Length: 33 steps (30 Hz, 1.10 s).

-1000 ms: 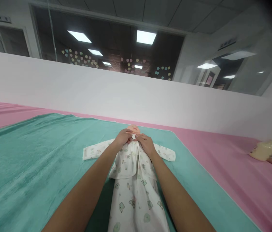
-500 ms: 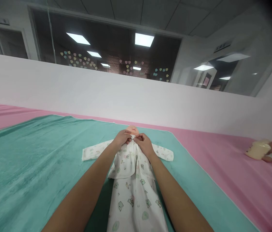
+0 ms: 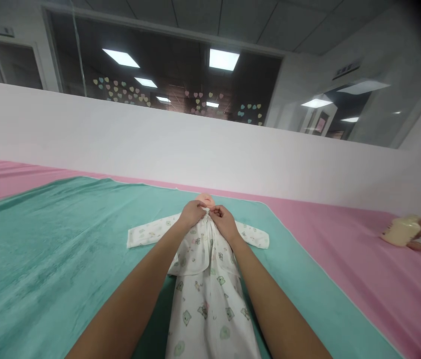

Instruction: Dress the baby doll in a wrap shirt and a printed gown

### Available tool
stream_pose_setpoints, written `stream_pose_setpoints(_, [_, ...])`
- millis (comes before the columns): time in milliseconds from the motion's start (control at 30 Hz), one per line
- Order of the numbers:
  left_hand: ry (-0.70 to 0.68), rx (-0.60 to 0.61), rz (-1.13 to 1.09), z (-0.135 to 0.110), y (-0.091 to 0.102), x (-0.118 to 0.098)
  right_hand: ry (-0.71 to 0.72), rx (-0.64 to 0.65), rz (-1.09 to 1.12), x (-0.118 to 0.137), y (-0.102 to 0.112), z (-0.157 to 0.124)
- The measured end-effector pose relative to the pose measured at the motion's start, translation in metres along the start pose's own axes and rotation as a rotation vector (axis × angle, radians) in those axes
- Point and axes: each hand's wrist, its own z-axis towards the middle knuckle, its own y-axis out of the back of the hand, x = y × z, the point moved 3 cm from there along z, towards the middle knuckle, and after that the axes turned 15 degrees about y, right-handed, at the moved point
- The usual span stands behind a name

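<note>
Turned slightly since the earlier frame, the left hand (image 3: pixel 192 214) I watch in the head view sits near the right hand (image 3: pixel 225 222), fingertips of both seemingly pinched on the printed baby top (image 3: pixel 191 255), by the doll (image 3: pixel 206 199) on the teal blanket (image 3: pixel 64 249).

Bare hands and bare forearms on this one, folks
The smooth bare left forearm (image 3: pixel 131 294) and the matching smooth bare right forearm (image 3: pixel 277 299) are uncovered right down to the bottom edge of the head view, pretty slim at the wrist and getting chunkier lower down. The bare left hand (image 3: pixel 192 213) shows a rounded back, the bare right hand (image 3: pixel 224 223) slender fingers; nails are too tiny to make out.
</note>
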Motion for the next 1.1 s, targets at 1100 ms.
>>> stream_pose_setpoints(1100, [-0.240, -0.175, 0.071, -0.025, 0.001, 0.017, -0.002, 0.057, -0.557, 0.051, -0.012, -0.032])
